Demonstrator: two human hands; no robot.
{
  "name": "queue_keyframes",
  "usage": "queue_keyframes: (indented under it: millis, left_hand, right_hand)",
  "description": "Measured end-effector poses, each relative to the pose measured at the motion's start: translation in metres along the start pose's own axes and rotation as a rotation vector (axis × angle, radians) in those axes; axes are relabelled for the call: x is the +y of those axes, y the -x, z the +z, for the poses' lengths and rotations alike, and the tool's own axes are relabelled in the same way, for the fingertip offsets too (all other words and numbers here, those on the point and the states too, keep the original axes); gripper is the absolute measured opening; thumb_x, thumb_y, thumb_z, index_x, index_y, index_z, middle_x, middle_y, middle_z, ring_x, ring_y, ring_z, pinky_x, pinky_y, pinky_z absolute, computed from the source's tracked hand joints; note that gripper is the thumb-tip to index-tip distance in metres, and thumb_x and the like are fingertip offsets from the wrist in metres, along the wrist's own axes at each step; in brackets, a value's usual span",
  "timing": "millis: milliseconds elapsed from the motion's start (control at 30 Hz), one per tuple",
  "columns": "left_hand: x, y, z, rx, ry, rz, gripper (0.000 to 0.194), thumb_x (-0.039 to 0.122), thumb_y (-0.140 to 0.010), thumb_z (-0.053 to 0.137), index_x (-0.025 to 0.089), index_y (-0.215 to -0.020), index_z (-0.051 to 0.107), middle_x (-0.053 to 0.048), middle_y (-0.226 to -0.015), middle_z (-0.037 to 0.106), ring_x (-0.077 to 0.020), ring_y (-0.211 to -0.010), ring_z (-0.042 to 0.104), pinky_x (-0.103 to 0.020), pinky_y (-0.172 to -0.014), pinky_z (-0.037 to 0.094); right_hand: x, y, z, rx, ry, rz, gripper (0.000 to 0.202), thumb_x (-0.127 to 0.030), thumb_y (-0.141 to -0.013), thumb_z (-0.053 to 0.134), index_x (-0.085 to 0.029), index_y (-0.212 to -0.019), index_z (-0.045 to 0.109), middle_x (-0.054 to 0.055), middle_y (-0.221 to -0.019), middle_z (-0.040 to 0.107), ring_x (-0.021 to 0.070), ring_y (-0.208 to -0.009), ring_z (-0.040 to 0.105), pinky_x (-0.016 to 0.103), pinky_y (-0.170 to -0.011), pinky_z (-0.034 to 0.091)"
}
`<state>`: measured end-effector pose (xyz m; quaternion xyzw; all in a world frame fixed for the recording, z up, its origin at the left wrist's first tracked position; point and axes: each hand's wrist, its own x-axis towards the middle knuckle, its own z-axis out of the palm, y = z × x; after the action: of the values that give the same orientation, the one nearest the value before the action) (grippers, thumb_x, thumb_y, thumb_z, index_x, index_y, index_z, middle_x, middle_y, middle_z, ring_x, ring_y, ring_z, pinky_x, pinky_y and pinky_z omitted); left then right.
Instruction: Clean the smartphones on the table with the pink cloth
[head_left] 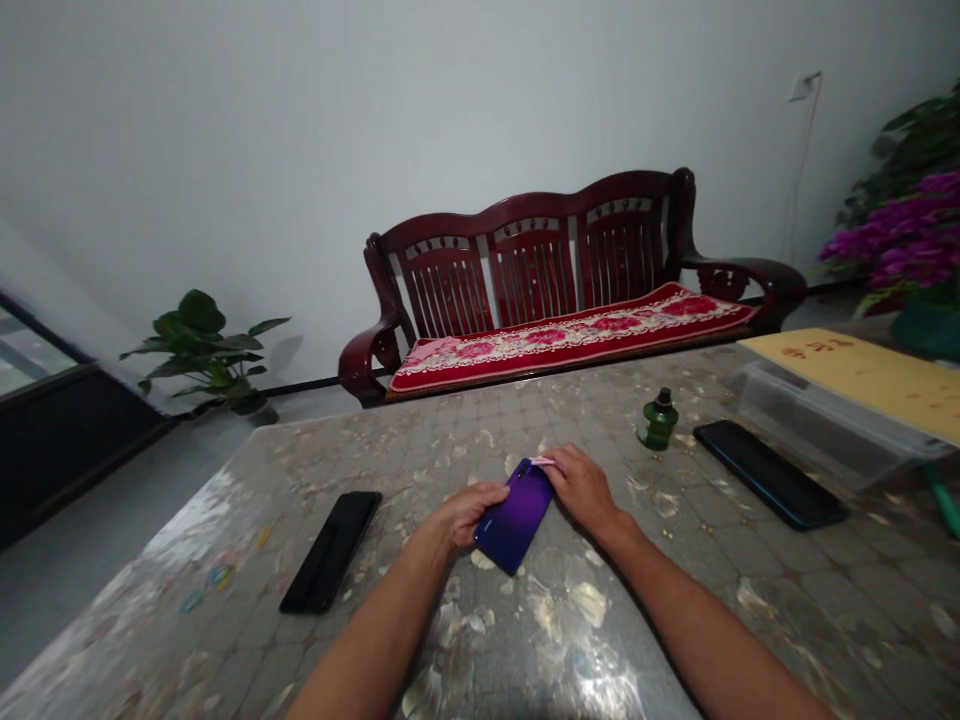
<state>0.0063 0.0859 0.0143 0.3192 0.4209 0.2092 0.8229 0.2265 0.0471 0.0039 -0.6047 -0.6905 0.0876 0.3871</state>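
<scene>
A purple-blue smartphone (pixel 516 520) is held at a tilt over the table, its back with the camera strip towards me. My left hand (pixel 472 510) is closed on its left edge, thumb lying over the back. At the phone's upper right corner, my right hand (pixel 581 485) pinches a small, thin pinkish-white piece (pixel 541 461) against the top edge. Whether that piece is cloth or paper I cannot tell. The right fingertips are partly hidden behind the hand and phone.
Black smartphones lie at left (pixel 331 552) and right (pixel 769 470). A green bottle (pixel 658 422) stands near a clear plastic box (pixel 817 415) topped by a yellow sheet (pixel 862 378). Hair ties (pixel 220 574) lie on the patterned table (pixel 420 440). Behind is a wooden bench (pixel 525 255).
</scene>
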Motion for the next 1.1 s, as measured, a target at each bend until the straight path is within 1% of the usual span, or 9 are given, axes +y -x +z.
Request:
queue_keyframes:
  millis: [167,333,467,567,633,733,867,967,1100]
  left_hand:
    - [0.005,-0.001,0.007,-0.041,-0.087,0.011,0.03,0.024,-0.069,0.089,0.007,-0.087,0.072,-0.007,-0.074,0.075,-0.0143,-0.058,0.068,-0.024,-0.065,0.056]
    - [0.008,-0.002,0.006,-0.057,-0.182,0.037,0.046,0.036,-0.056,0.095,0.011,-0.087,0.073,-0.004,-0.074,0.074,-0.0113,-0.058,0.065,-0.022,-0.065,0.054]
    - [0.01,-0.005,0.006,-0.057,-0.281,0.055,0.057,0.045,-0.05,0.095,0.011,-0.09,0.073,-0.005,-0.077,0.074,-0.0132,-0.06,0.065,-0.024,-0.065,0.052]
    - [0.012,-0.007,0.007,-0.026,-0.376,0.079,0.055,0.045,-0.052,0.092,0.011,-0.09,0.072,-0.006,-0.076,0.073,-0.0143,-0.06,0.063,-0.025,-0.063,0.05]
    - [0.012,-0.01,0.009,0.014,-0.452,0.108,0.049,0.042,-0.057,0.088,0.011,-0.092,0.072,-0.004,-0.074,0.071,-0.0143,-0.058,0.061,-0.025,-0.06,0.048]
    - [0.011,-0.014,0.012,0.104,-0.587,0.17,0.04,0.035,-0.065,0.08,0.013,-0.097,0.07,0.0,-0.072,0.069,-0.0141,-0.058,0.06,-0.024,-0.058,0.044]
    - [0.011,-0.017,0.018,0.241,-0.796,0.256,0.036,0.024,-0.067,0.074,0.015,-0.101,0.07,0.001,-0.08,0.07,-0.0177,-0.072,0.064,-0.026,-0.067,0.046]
    - [0.012,-0.014,0.025,0.316,-0.921,0.303,0.049,0.021,-0.063,0.076,0.015,-0.111,0.069,-0.003,-0.096,0.072,-0.023,-0.09,0.066,-0.03,-0.082,0.047]
    - [0.009,-0.004,0.038,0.361,-1.113,0.383,0.077,0.029,-0.059,0.084,0.018,-0.132,0.059,-0.009,-0.12,0.068,-0.0293,-0.109,0.062,-0.035,-0.095,0.046]
  right_hand:
    - [-0.016,0.004,0.0,-0.084,0.173,-0.063,0.02,-0.019,-0.095,0.052,-0.022,-0.091,0.071,0.006,-0.09,0.066,0.0196,-0.088,0.06,0.028,-0.077,0.042]
    - [-0.027,0.007,-0.001,-0.183,0.185,-0.206,0.018,-0.017,-0.093,0.053,-0.022,-0.086,0.07,0.004,-0.087,0.065,0.0181,-0.084,0.058,0.027,-0.078,0.04]
    - [-0.022,0.002,-0.005,-0.137,0.249,-0.067,0.02,-0.016,-0.092,0.052,-0.021,-0.086,0.071,0.006,-0.088,0.066,0.019,-0.086,0.058,0.028,-0.077,0.04]
    - [-0.015,-0.001,-0.007,-0.121,0.242,-0.022,0.021,-0.017,-0.092,0.052,-0.022,-0.086,0.071,0.005,-0.089,0.067,0.0196,-0.089,0.059,0.028,-0.079,0.04]
    - [-0.011,-0.001,-0.007,-0.112,0.216,-0.007,0.02,-0.019,-0.093,0.053,-0.022,-0.087,0.072,0.005,-0.092,0.068,0.0199,-0.093,0.059,0.027,-0.082,0.04]
    - [-0.008,0.0,-0.006,-0.108,0.178,0.079,0.021,-0.019,-0.094,0.051,-0.022,-0.092,0.072,0.006,-0.097,0.069,0.0191,-0.098,0.06,0.026,-0.084,0.04]
    - [-0.009,0.0,-0.008,-0.162,0.158,0.179,0.023,-0.02,-0.095,0.048,-0.022,-0.097,0.071,0.004,-0.098,0.073,0.0177,-0.095,0.064,0.025,-0.077,0.039]
    - [-0.014,0.0,-0.009,-0.182,0.16,0.204,0.022,-0.021,-0.095,0.05,-0.024,-0.095,0.072,0.002,-0.095,0.074,0.0173,-0.09,0.065,0.024,-0.071,0.037]
    - [-0.018,0.001,-0.009,-0.171,0.133,0.246,0.021,-0.025,-0.095,0.052,-0.025,-0.095,0.073,0.001,-0.093,0.075,0.0167,-0.086,0.066,0.024,-0.066,0.035]
